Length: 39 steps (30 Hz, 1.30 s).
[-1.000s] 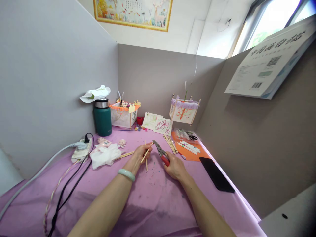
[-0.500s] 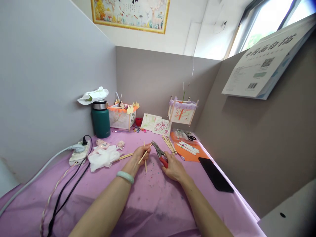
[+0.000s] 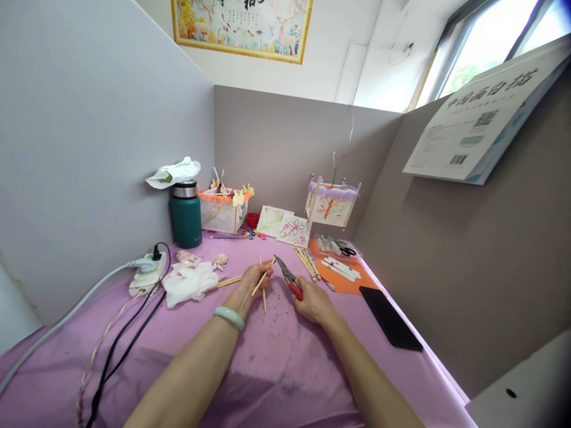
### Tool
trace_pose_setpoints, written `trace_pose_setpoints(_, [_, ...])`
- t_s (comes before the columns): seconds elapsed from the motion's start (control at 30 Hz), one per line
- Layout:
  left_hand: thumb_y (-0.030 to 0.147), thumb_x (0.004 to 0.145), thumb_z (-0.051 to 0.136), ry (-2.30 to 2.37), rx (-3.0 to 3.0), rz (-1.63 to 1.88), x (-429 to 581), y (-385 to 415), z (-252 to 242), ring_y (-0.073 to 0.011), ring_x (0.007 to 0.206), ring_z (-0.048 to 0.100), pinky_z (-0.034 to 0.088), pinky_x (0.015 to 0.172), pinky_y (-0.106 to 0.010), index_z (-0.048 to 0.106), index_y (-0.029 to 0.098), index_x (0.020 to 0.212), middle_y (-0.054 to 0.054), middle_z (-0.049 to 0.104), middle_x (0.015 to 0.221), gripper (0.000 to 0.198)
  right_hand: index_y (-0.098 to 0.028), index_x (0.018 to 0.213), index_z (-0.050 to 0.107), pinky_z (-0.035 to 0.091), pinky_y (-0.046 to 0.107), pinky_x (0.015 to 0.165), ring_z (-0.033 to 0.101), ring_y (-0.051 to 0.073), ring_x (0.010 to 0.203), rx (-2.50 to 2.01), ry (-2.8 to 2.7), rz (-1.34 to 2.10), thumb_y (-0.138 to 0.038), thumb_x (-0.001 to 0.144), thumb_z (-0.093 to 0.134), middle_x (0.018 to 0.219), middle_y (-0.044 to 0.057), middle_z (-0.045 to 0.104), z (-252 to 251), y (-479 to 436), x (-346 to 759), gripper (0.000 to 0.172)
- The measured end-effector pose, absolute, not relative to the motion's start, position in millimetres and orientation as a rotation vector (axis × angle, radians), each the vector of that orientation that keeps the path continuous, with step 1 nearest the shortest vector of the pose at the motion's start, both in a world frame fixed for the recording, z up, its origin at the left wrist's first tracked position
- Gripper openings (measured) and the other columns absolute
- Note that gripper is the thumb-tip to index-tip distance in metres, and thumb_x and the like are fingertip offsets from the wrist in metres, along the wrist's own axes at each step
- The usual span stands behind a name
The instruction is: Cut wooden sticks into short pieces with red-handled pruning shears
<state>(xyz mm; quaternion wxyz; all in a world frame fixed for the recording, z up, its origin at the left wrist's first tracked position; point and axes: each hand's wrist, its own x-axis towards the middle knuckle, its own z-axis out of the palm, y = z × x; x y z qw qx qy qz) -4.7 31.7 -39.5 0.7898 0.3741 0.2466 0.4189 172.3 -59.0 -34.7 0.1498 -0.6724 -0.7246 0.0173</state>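
Observation:
My left hand (image 3: pixel 251 284) holds thin wooden sticks (image 3: pixel 263 280) just above the purple tablecloth (image 3: pixel 276 368); a pale green bangle sits on that wrist. My right hand (image 3: pixel 313 300) grips red-handled pliers (image 3: pixel 288 277), whose metal jaws point up and left toward the tip of one stick. The jaws look slightly apart and close to the stick's end. Both hands are at the middle of the table.
A crumpled white tissue (image 3: pixel 190 283) and power strip (image 3: pixel 147 273) with cables lie left. A green flask (image 3: pixel 186 214), two paper lanterns (image 3: pixel 331 203), drawings (image 3: pixel 294 229), more sticks (image 3: pixel 306 261), an orange sheet (image 3: pixel 345 278) with markers and a black phone (image 3: pixel 391 319) stand behind and right.
Both hands hold their places with the sticks and pliers; only the view has shifted slightly.

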Motion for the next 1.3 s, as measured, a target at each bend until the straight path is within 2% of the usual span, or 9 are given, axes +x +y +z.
trace_pose_setpoints(0.03, [0.014, 0.083, 0.049, 0.545, 0.803, 0.901, -4.9, 32.0, -39.6, -0.001, 0.028, 0.022, 0.015, 0.027, -0.015, 0.051, 0.014, 0.087, 0.01, 0.043, 0.05, 0.005, -0.021, 0.101, 0.05, 0.027, 0.026, 0.059, 0.059, 0.02, 0.075, -1.954, -2.08, 0.048, -0.025, 0.078, 0.053, 0.087, 0.007, 0.066, -35.2, -58.2, 171.6, 0.024])
trace_pose_setpoints(0.17, [0.026, 0.09, 0.048, 0.585, 0.792, 0.911, -4.4, 32.6, -39.0, -0.0004, 0.033, 0.026, 0.021, 0.03, -0.013, 0.052, 0.012, 0.085, 0.009, 0.044, 0.055, 0.016, -0.022, 0.102, 0.051, 0.027, 0.026, 0.058, 0.059, 0.02, 0.074, -1.97, -2.062, 0.074, -0.025, 0.077, 0.054, 0.086, 0.006, 0.066, -36.5, -57.8, 170.3, 0.025])
trace_pose_setpoints(0.27, [0.015, 0.085, 0.047, 0.578, 0.782, 0.926, -4.2, 31.0, -36.3, -0.0011, 0.028, 0.023, 0.016, 0.027, -0.015, 0.05, 0.013, 0.089, 0.009, 0.045, 0.051, 0.005, -0.023, 0.102, 0.05, 0.028, 0.025, 0.059, 0.057, 0.018, 0.074, -1.917, -2.011, 0.102, -0.026, 0.077, 0.054, 0.087, 0.004, 0.064, -36.3, -61.2, 170.9, 0.026])
trace_pose_setpoints(0.43, [0.01, 0.073, 0.05, 0.53, 0.779, 0.95, -5.1, 25.9, -30.3, -0.0015, 0.026, 0.023, 0.015, 0.027, -0.015, 0.05, 0.013, 0.095, 0.008, 0.047, 0.05, 0.022, -0.023, 0.111, 0.046, 0.032, 0.024, 0.068, 0.055, 0.018, 0.086, -1.821, -1.978, 0.066, -0.027, 0.073, 0.058, 0.099, 0.005, 0.059, -36.7, -66.5, 172.1, 0.04])
trace_pose_setpoints(0.6, [0.01, 0.073, 0.05, 0.523, 0.778, 0.957, -5.4, 22.9, -27.5, -0.0017, 0.026, 0.024, 0.015, 0.026, -0.015, 0.051, 0.012, 0.097, 0.008, 0.047, 0.049, 0.024, -0.023, 0.122, 0.04, 0.034, 0.026, 0.074, 0.053, 0.021, 0.095, -1.863, -1.978, 0.029, -0.029, 0.073, 0.06, 0.107, 0.007, 0.054, -39.7, -66.0, 171.7, 0.053])
trace_pose_setpoints(1.1, [0.014, 0.076, 0.053, 0.517, 0.779, 0.931, -4.7, 22.1, -26.8, -0.0019, 0.026, 0.026, 0.018, 0.027, -0.014, 0.051, 0.014, 0.091, 0.008, 0.046, 0.048, 0.015, -0.022, 0.125, 0.039, 0.035, 0.027, 0.077, 0.053, 0.021, 0.095, -1.847, -1.989, 0.076, -0.027, 0.072, 0.058, 0.108, 0.008, 0.053, -36.8, -66.3, 169.4, 0.056])
trace_pose_setpoints(1.3, [0.013, 0.075, 0.053, 0.497, 0.784, 0.953, -4.2, 26.4, -33.9, -0.0014, 0.025, 0.024, 0.015, 0.027, -0.014, 0.05, 0.014, 0.094, 0.009, 0.044, 0.047, 0.019, -0.022, 0.117, 0.044, 0.034, 0.026, 0.074, 0.054, 0.02, 0.092, -1.785, -2.045, 0.073, -0.023, 0.073, 0.056, 0.102, 0.007, 0.056, -36.0, -65.9, 170.7, 0.046])
